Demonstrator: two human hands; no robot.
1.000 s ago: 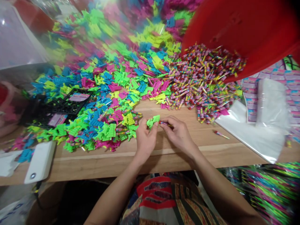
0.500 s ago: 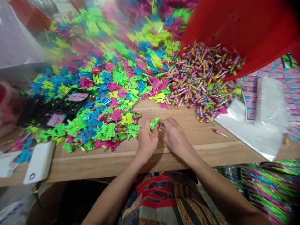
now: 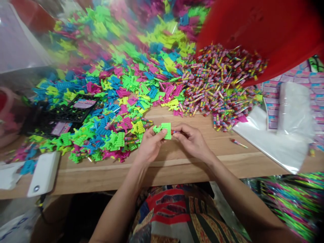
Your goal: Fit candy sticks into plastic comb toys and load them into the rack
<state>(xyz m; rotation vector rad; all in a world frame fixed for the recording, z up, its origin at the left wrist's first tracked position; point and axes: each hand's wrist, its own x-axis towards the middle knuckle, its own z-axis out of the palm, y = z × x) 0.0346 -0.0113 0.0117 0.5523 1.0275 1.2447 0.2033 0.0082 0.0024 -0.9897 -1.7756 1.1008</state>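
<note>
My left hand (image 3: 151, 143) pinches a bright green plastic piece (image 3: 166, 131) above the wooden table (image 3: 182, 158). Its flat, wider end points to the right. Close beside that end, my right hand (image 3: 190, 140) holds a small stick (image 3: 174, 132) between thumb and fingers; its red and blue tip meets or nearly meets the green piece. To the left lies a heap of green, blue, pink and yellow plastic pieces (image 3: 113, 140). Behind my right hand spreads a pile of small pink and yellow wrapped sticks (image 3: 207, 87).
A red basin (image 3: 253, 30) leans over the stick pile. Clear plastic bags (image 3: 293, 111) and printed cards (image 3: 317, 101) lie right, near a lone stick (image 3: 238, 143). Black racks (image 3: 60, 116) and a white power bank (image 3: 44, 173) are at left.
My left hand has moved slightly left and turned the green piece, so its flat face now shows. My hands are a little farther apart, and the stick tip now shows at my right fingers.
</note>
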